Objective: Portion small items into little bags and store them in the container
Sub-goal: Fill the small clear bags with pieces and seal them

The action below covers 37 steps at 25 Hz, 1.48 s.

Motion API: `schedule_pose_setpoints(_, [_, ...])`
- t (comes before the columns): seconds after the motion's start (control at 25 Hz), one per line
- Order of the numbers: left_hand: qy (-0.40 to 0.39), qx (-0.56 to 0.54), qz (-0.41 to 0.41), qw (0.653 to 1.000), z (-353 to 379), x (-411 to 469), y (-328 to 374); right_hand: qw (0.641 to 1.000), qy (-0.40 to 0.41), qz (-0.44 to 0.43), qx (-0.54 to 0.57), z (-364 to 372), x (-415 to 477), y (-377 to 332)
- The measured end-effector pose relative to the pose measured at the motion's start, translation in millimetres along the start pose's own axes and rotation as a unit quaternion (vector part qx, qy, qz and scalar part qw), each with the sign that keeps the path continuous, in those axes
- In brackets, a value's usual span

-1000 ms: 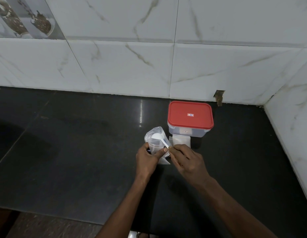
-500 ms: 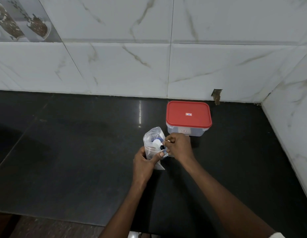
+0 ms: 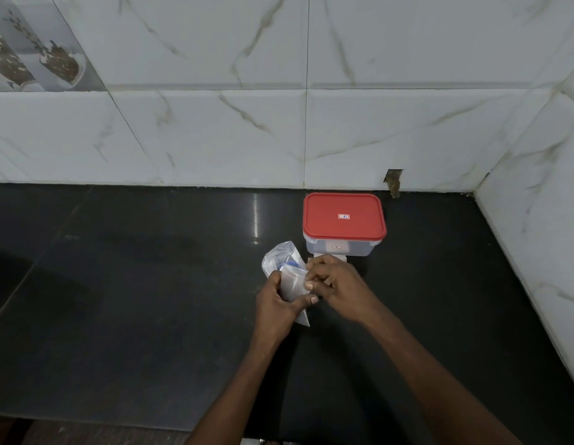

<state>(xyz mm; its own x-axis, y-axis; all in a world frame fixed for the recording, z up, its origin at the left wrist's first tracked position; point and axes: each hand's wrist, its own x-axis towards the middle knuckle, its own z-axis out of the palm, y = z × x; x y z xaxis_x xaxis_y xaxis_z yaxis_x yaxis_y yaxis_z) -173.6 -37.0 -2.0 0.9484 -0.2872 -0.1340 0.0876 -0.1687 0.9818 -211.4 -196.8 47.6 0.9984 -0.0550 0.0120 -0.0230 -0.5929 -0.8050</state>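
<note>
A clear plastic container (image 3: 340,248) with a red lid (image 3: 343,216) on it stands on the black counter near the back wall. In front of it my left hand (image 3: 276,303) grips a small clear bag (image 3: 292,284). A larger clear bag (image 3: 279,255) with something blue inside sits just behind. My right hand (image 3: 334,281) pinches the small bag's right edge with curled fingers. A white object (image 3: 342,257) shows only partly behind my right hand.
The black counter (image 3: 135,300) stretches wide to the left and toward me. White marble-look tiled walls (image 3: 215,123) close the back and the right side. A small brown hole (image 3: 394,179) marks the wall behind the container.
The white spoon seen a second ago is out of sight. My right hand moved up to the bag and now pinches its edge beside my left hand.
</note>
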Motion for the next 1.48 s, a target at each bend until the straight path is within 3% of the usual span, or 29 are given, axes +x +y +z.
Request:
schedule_pose_setpoints(0.2, [-0.045,0.008,0.011,0.999,-1.2,3.6,2.4,0.999,-0.043,0.013,-0.014,-37.8,2.2,-5.0])
schedule_pose_setpoints(0.48, [-0.121,-0.075,-0.028,0.989,5.5,-10.8,10.1,0.998,-0.038,0.058,-0.006,-55.6,-9.1,-3.5])
schedule_pose_setpoints(0.6, [-0.102,-0.128,-0.053,0.985,13.2,-15.5,12.5,0.993,0.039,0.074,0.081,-53.2,-15.0,1.8])
schedule_pose_setpoints(0.68, [-0.078,-0.143,-0.071,0.984,17.5,-17.0,13.1,0.965,0.107,0.103,0.214,-45.6,-22.4,6.4])
schedule_pose_setpoints(0.76, [-0.064,-0.139,-0.077,0.985,20.7,-19.0,12.3,0.937,0.126,0.131,0.298,-33.7,-31.8,9.0])
schedule_pose_setpoints(0.96, [-0.091,-0.124,-0.076,0.985,23.8,-22.9,17.2,0.936,0.133,0.157,0.286,-12.5,-43.2,14.8])
schedule_pose_setpoints(1.12, [-0.054,-0.174,-0.081,0.98,26.0,-21.8,22.5,0.929,0.098,0.142,0.327,-17.3,-46.7,13.8])
schedule_pose_setpoints(1.24, [-0.033,-0.215,-0.111,0.97,26.1,-21.8,24.0,0.915,0.134,0.151,0.349,-16.8,-48.6,14.8])
schedule_pose_setpoints(1.48, [-0.066,-0.203,-0.142,0.967,25.5,-25.2,24.9,0.896,0.138,0.162,0.389,-3.1,-46.9,14.6])
